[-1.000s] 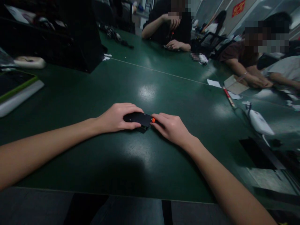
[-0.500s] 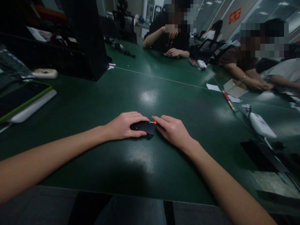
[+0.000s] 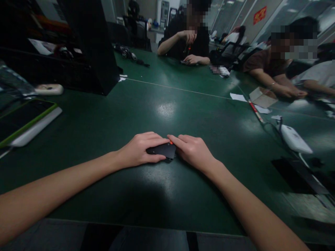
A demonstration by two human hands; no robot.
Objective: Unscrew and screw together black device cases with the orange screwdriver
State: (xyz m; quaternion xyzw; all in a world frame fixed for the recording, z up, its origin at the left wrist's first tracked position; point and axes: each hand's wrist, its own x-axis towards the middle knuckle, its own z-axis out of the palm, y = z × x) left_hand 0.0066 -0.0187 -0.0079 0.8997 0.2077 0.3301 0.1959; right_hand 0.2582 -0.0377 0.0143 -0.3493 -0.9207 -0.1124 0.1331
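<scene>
Flat device [image 3: 162, 150] on table [image 3: 162, 195], between left hand [image 3: 138, 151] and right hand [image 3: 193, 151]; tablet [image 3: 23, 120] far left.

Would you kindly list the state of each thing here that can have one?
Small flat black device: lying on the green table, gripped.
Left hand: closed over the device.
Right hand: fingertips pressed on the device's right end.
Tiny orange part: at that end, mostly covered.
Small brown cardboard box: lying tilted.

I see dim room, dark green table [image 3: 183, 104] with ceiling-light glare, red sign [image 3: 259, 14] on pale far wall, black cabinet [image 3: 89, 42] at left.
</scene>
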